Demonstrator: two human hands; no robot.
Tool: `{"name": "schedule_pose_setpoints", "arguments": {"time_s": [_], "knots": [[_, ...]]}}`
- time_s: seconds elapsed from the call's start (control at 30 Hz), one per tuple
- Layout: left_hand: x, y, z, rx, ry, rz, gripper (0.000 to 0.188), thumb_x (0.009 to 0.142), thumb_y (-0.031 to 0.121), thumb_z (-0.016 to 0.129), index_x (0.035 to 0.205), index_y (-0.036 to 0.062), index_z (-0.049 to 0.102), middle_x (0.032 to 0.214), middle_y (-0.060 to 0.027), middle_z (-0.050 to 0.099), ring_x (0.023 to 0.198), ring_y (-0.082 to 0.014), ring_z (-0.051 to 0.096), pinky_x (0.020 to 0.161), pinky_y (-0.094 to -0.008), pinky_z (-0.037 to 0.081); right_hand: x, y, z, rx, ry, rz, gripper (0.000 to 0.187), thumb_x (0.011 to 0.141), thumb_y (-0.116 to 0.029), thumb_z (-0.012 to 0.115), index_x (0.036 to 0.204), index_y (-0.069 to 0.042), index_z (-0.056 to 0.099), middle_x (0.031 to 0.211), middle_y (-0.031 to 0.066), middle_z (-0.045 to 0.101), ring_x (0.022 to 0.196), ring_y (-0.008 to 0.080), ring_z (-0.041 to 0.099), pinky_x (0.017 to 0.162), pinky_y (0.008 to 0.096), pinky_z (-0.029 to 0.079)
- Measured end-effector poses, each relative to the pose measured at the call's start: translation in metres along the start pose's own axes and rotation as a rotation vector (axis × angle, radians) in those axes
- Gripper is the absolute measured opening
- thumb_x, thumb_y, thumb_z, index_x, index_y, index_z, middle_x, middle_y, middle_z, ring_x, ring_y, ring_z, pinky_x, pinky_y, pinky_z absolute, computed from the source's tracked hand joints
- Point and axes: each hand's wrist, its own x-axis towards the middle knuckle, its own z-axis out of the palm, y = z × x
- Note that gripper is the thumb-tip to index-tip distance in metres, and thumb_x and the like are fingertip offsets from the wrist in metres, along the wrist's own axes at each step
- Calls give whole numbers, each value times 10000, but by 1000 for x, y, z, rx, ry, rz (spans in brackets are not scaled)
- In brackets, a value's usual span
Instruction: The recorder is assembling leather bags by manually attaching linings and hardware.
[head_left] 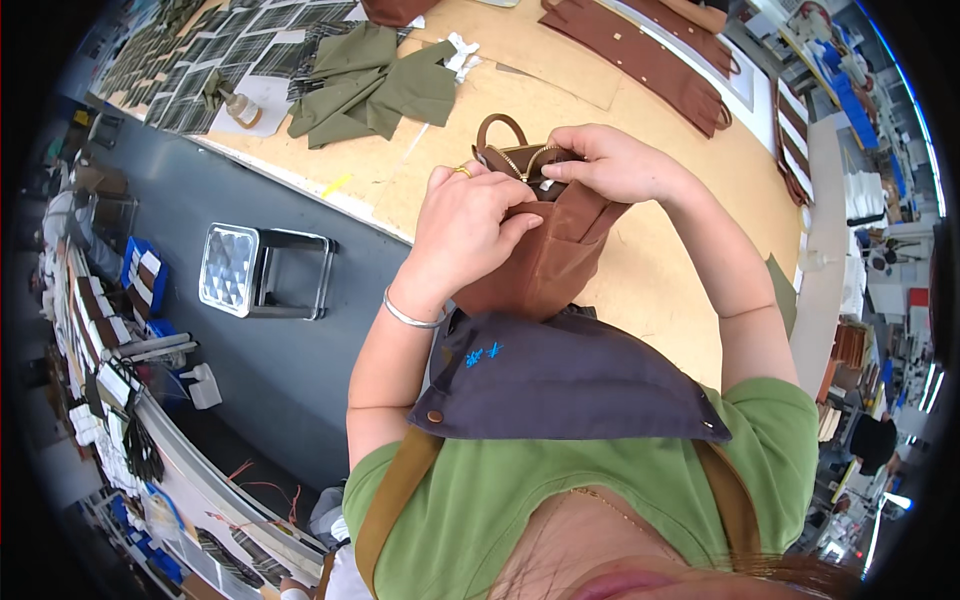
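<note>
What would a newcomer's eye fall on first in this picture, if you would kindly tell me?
First, the brown bag at the centre, held over the tan worktable, with the left hand and right hand both pinching its zipped top. Next, the olive green fabric pieces lying behind it on the table, and the brown straps along the far edge.

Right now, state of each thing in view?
Brown bag: upright at the table edge, held, zip part open.
Left hand: gripping the bag's top.
Right hand: pinching at the zip.
Green cloth: lying crumpled on the table.
Metal stool: standing on the floor, nothing on it.
</note>
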Motion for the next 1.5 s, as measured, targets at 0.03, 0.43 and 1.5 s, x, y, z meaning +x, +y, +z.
{"name": "schedule_pose_setpoints", "arguments": {"time_s": [0.03,0.43,1.5], "knots": [[0,0,1,28,53,43,146,747,190,788,845,128,700,897,15,674,823,-212,566,753,-373,332,3,3,0,12,-7,-19,295,950,-259,622,1092,-1,642,932,115,674,862,221,609,817,338,485],[-1,1,-6,79,87,144,154,729,245,803,792,133,719,780,15,543,829,-205,510,769,-366,305,1,9,-9,315,-209,-72,160,905,-144,674,982,-5,699,858,15,691,801,85,576,778,263,482],[1,-9,14,-202,87,84,137,781,282,792,830,157,762,805,19,479,841,-183,436,827,-358,260,0,16,-17,418,-396,-82,204,877,26,587,1051,56,690,936,20,704,855,56,605,804,232,502]]}}
